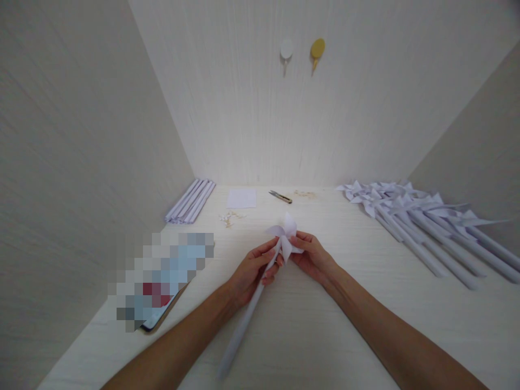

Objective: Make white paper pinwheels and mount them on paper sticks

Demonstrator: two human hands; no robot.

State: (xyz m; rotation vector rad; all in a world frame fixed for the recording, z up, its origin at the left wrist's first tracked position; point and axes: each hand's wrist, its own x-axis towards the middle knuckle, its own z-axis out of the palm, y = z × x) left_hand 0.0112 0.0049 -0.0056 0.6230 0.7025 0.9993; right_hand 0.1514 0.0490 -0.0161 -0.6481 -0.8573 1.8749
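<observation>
Paper pinwheel (285, 234) held above counter (325, 325), between both hands. Left hand (252, 272) wrapped around its white stick; right hand (312, 257) pinching the folded head. Finished pinwheels (422, 222) piled far right; rolled sticks (190, 201) far left.

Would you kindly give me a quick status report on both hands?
Left hand gripping white rolled-paper stick. Right hand pinching white paper pinwheel head on top. Desk beneath bare.
</observation>
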